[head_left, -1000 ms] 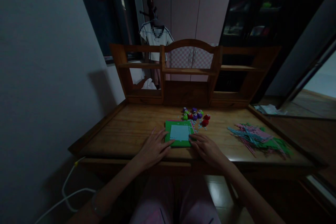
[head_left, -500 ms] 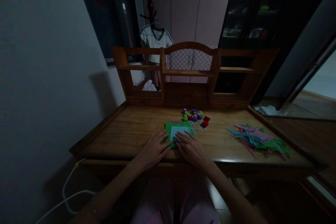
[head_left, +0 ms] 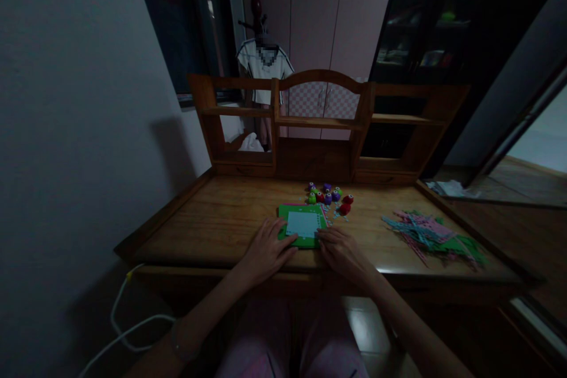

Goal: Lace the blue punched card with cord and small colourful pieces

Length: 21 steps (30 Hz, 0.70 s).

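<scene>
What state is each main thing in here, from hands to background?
Green sheet: flat, partly covered
Light blue square: flat on the green sheet
Left hand: palm down, partly on the green sheet
Right hand: fingers at the sheet's right edge
Small figures: loosely clustered
Paper strips: heaped
Shirt: hanging
Pink cupboard doors: shut

We've got two hands, left hand (head_left: 267, 250) and right hand (head_left: 342, 253), one light-blue sheet (head_left: 303, 224), one heap of strips (head_left: 432, 233), and ten eyed figures (head_left: 345, 209): four purple, three green, three red!
</scene>
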{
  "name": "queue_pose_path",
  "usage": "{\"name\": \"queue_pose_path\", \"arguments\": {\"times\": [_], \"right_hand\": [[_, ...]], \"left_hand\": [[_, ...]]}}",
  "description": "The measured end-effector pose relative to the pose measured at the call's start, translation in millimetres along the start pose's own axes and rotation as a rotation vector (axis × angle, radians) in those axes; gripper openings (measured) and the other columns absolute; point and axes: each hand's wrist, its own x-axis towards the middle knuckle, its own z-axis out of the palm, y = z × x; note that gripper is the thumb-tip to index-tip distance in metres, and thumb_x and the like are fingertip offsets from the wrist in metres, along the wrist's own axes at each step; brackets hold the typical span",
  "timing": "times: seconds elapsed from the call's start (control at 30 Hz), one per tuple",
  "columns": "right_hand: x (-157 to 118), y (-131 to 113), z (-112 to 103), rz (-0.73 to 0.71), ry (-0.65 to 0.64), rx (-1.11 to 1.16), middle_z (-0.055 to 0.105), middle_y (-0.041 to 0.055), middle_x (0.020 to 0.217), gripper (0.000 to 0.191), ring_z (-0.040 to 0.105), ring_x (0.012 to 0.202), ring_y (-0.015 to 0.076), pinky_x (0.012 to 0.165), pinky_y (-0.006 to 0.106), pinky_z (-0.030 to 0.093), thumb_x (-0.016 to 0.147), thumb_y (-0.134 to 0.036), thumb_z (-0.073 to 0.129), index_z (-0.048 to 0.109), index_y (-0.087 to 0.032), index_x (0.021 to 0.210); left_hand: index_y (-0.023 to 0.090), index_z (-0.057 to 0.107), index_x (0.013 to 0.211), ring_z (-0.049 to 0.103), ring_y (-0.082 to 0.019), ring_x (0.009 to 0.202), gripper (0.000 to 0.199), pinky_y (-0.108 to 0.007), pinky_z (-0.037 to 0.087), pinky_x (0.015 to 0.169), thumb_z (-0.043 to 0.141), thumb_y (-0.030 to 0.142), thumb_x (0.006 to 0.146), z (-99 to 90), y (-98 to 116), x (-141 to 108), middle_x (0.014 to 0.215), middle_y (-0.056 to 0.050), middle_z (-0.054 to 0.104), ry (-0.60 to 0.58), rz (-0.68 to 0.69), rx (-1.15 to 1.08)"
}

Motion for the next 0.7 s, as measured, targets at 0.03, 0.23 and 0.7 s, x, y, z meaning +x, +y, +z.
{"name": "queue_pose_path", "arguments": {"times": [0.03, 0.23, 0.7], "right_hand": [[0.0, -1.1, 0.9, 0.002, 0.001, 0.000, 0.065, 0.0096, 0.112, 0.032, 0.056, 0.110, 0.0220, 0.101, 0.041, 0.042, 0.091, -0.014, 0.041, 0.062, -0.015, 0.114], [-1.7, -3.8, 6.9, 0.035, -0.013, -0.037, 0.064, 0.0115, 0.112, 0.030, 0.056, 0.109, 0.0217, 0.098, 0.038, 0.044, 0.090, -0.013, 0.042, 0.062, -0.013, 0.111], [4.0, -8.3, 4.7, 0.021, -0.016, -0.140, 0.060, 0.0117, 0.118, 0.022, 0.053, 0.114, 0.0228, 0.098, 0.039, 0.044, 0.087, -0.010, 0.045, 0.065, -0.014, 0.096]], "left_hand": [[0.030, 0.055, 0.124, 0.030, -0.026, 0.131, 0.037, -0.053, 0.022, 0.110, 0.044, 0.041, 0.090, 2.9, 4.3, 2.1, 0.136, -0.007, 0.041, 0.007, 0.005, -0.005], [0.035, 0.053, 0.126, 0.028, -0.026, 0.133, 0.037, -0.052, 0.022, 0.110, 0.042, 0.042, 0.091, 15.2, 14.8, 11.5, 0.144, -0.003, 0.033, -0.025, 0.036, -0.037], [0.036, 0.047, 0.132, 0.028, -0.027, 0.132, 0.041, -0.053, 0.022, 0.110, 0.042, 0.043, 0.091, -5.3, -25.3, -18.2, 0.142, -0.003, 0.036, -0.110, 0.016, 0.022]]}}
